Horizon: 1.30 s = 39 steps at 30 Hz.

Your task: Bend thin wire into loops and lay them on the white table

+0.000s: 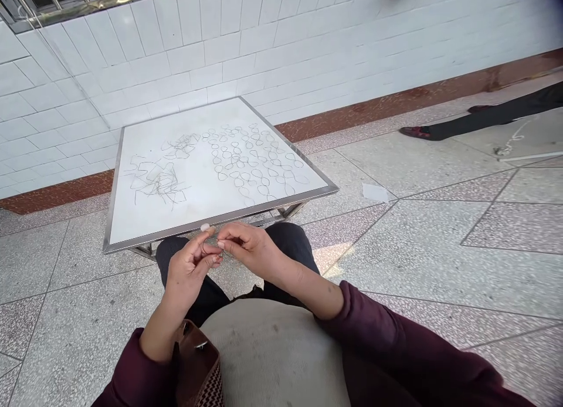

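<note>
Above my lap, just short of the table's near edge, both hands meet. A thin dark wire [203, 248] curves at the fingers of my left hand [187, 268], which pinches it between thumb and fingers. A white wrap or cap covers one left fingertip. My right hand [249, 247] closes thumb and forefinger on the wire's other part, close to the left fingers; the exact grip is too small to make out. On the white table [145, 228] lie many wires bent into loops [264, 190] to the right, and a tangled pile of bent wires [160, 183] to the left.
The table's metal frame edge [224, 216] is right in front of my knees. A white tiled wall [264, 67] stands behind it. Another person's leg and shoe [416, 133] are at the right. A white paper scrap [375, 192] lies on the floor.
</note>
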Each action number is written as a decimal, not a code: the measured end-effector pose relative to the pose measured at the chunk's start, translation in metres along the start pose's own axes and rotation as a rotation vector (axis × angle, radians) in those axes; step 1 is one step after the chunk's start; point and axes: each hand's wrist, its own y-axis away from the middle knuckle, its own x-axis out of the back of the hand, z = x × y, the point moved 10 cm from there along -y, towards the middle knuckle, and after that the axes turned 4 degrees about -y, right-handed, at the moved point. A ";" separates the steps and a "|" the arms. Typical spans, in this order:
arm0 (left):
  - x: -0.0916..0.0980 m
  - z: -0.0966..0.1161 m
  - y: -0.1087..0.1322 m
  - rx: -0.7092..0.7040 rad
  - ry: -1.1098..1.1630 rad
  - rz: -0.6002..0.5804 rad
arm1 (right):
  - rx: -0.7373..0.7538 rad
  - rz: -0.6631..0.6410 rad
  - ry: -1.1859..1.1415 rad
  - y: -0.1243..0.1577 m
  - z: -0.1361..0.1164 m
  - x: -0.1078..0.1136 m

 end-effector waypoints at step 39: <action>0.011 -0.002 0.005 -0.228 0.251 0.487 | -0.233 0.156 -0.483 0.007 0.023 -0.008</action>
